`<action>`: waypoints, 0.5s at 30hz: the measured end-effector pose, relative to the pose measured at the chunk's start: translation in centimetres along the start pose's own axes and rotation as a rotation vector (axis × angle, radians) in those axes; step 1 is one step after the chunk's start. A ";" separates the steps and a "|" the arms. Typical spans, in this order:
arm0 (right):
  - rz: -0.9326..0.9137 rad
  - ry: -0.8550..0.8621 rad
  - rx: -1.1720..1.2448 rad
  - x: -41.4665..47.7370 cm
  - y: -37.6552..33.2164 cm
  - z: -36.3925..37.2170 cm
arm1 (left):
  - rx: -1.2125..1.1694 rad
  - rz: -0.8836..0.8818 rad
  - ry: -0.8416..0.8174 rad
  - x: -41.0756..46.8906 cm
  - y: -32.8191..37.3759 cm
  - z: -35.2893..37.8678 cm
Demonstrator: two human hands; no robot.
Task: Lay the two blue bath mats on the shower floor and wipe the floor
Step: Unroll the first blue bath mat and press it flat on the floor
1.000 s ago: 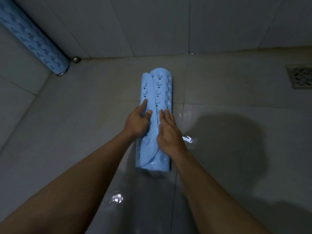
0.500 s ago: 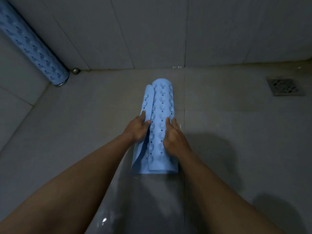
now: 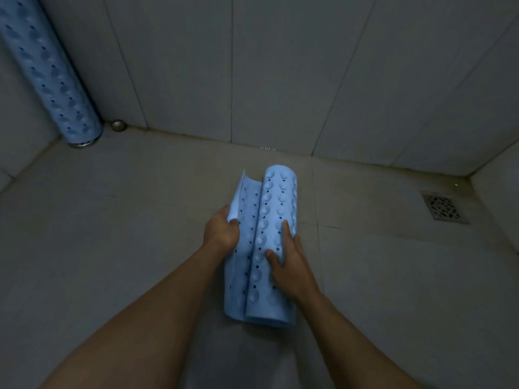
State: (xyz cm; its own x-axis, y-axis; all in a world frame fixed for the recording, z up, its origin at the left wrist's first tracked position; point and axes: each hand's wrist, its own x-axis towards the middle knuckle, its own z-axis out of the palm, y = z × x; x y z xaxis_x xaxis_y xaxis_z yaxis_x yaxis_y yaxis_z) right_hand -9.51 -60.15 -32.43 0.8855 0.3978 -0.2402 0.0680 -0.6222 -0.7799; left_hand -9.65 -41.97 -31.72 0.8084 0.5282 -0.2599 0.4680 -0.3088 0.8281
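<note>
A rolled blue bath mat [image 3: 276, 209] with suction cups and small holes lies lengthwise on the tiled shower floor [image 3: 126, 220] in front of me. Its loose left flap is lifted off the roll. My left hand [image 3: 220, 231] pinches that flap's edge. My right hand [image 3: 289, 265] presses flat on the roll's right side, fingers spread. A second blue mat [image 3: 50, 80], still rolled tight, stands upright in the far left corner against the wall.
Grey tiled walls close the floor at the back and on both sides. A square metal drain grate [image 3: 443, 206] sits in the floor at the far right. A small round metal fitting [image 3: 118, 124] is beside the standing roll.
The left flap has been peeled further off the roll, with my left hand now gripping its edge. The view has shifted so the mat sits lower and the drain farther right.
</note>
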 end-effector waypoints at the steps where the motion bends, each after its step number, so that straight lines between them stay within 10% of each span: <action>1: -0.013 -0.007 0.000 0.2 -0.3 0.2 | -0.025 -0.011 0.012 0.3 -0.2 -0.5; 6: -0.059 -0.029 -0.043 0.8 -1.0 1.7 | 0.019 -0.004 0.093 0.8 -1.8 -1.8; 15: -0.167 -0.022 -0.476 1.3 -1.4 2.8 | 1.145 0.117 -0.074 -1.7 -6.1 -0.6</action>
State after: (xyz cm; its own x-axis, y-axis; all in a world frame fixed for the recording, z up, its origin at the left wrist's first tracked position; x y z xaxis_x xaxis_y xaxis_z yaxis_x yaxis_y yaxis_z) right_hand -9.75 -56.87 -33.25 0.8350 0.5290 -0.1513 0.4141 -0.7853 -0.4603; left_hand -14.13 -40.54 -36.05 0.8697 0.4128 -0.2706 0.4078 -0.9098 -0.0775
